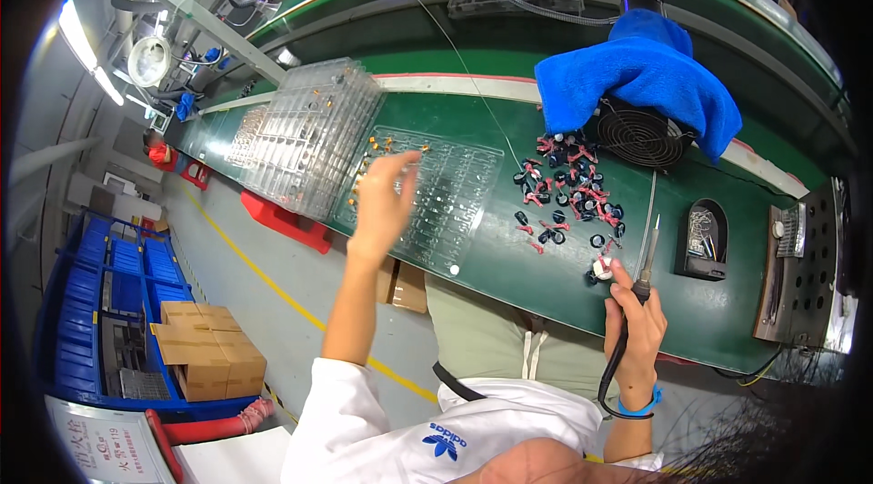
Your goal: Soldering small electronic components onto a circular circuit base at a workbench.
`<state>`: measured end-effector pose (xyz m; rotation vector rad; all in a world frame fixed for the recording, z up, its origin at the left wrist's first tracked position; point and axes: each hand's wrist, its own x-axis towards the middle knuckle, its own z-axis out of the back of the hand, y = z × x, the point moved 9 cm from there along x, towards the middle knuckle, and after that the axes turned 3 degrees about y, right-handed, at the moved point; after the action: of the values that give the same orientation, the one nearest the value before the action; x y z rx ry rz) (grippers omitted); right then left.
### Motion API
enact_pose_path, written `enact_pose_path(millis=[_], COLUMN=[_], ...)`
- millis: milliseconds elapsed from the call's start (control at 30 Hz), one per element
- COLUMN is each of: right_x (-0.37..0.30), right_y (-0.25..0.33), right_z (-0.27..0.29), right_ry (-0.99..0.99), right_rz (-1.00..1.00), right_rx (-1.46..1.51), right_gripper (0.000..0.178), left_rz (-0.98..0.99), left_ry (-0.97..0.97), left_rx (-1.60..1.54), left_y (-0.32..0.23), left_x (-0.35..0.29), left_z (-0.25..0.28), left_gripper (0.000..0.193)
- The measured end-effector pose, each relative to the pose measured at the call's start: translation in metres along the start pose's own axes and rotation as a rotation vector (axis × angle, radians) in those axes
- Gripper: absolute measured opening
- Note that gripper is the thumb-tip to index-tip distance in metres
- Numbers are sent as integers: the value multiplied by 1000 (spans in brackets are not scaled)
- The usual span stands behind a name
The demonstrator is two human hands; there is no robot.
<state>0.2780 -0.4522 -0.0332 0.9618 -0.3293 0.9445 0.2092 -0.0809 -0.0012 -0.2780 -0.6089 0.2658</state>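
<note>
My left hand [384,202] hovers above a clear plastic tray [468,202] with rows of small compartments, its thumb and fingertip apart and nothing visible between them. Several small orange parts [362,168] lie in the tray's left side, partly hidden by that hand. My right hand [639,329] is closed around a soldering iron [644,279], whose tip points up and away. At the fingertips of the same hand is a small round white-faced part [602,268] with red wires. Beyond it lies a loose heap of small round black parts [573,184] with red wires.
Stacked clear trays [305,134] stand at the left of the green bench [518,279]. A blue cloth [641,70] drapes over a round-grilled fan [644,134]. A black holder [702,243] and a metal box [805,266] stand at right. The iron's cable hangs by my right wrist.
</note>
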Motion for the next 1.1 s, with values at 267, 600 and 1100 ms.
enact_pose_path(millis=[267,600,1100], right_x=[0,-4,-41], right_y=[2,-2,-13], right_z=[1,7,40], right_ry=[-32,-86,-216], right_rz=[12,32,-8], right_rx=[10,38,180], right_gripper=[30,40,49], left_rz=[-73,162,122], left_ry=[53,6,276], left_rx=[70,-366,-1306], left_y=[32,34,-159], left_x=[23,15,-57], left_z=[-28,-37,-103], left_gripper=[22,13,23])
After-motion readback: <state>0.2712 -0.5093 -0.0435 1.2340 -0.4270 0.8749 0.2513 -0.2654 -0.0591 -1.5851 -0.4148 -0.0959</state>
